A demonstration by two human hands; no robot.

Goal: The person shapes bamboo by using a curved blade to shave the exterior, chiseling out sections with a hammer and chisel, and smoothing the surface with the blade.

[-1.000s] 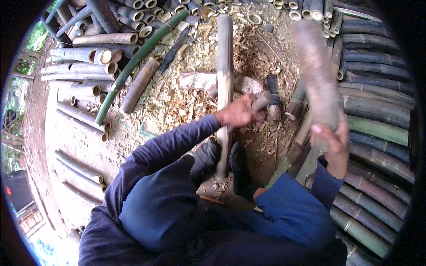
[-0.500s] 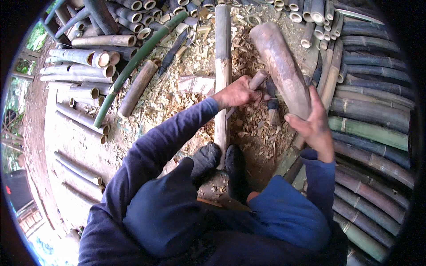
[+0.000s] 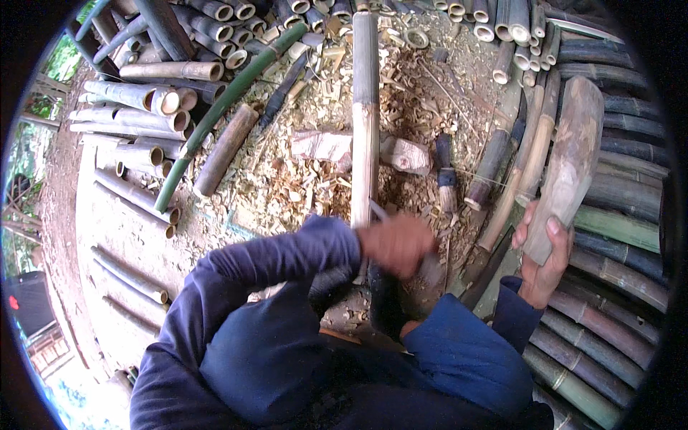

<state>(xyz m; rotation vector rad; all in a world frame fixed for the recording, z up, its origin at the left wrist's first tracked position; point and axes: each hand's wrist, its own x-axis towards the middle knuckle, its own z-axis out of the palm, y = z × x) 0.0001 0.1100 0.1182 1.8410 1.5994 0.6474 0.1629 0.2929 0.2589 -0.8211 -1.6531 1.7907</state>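
My left hand point(image 3: 400, 245), smeared by motion, is closed round a chisel point(image 3: 378, 209). Its narrow grey blade shows beside the pole, and its wooden handle is mostly hidden. At the right, my right hand point(image 3: 548, 251) grips the narrower end of a thick wooden club point(image 3: 572, 147), which points up and away over the stacked bamboo. A bamboo pole point(image 3: 365, 86) runs straight away from between my feet, grey at the far part and pale nearer me. It rests across a pale wood block point(image 3: 405, 154). My left forearm covers part of my dark-socked feet.
Wood chips point(image 3: 294, 190) cover the ground round the pole. A dark-handled tool point(image 3: 446, 175) lies right of the block. Stacked bamboo poles point(image 3: 616, 265) line the right side. Cut bamboo tubes point(image 3: 136, 115) and a green stalk point(image 3: 229, 100) lie at the left.
My left hand has drawn back toward my knees with the chisel. My right hand has swung the club out to the right, apart from the left hand.
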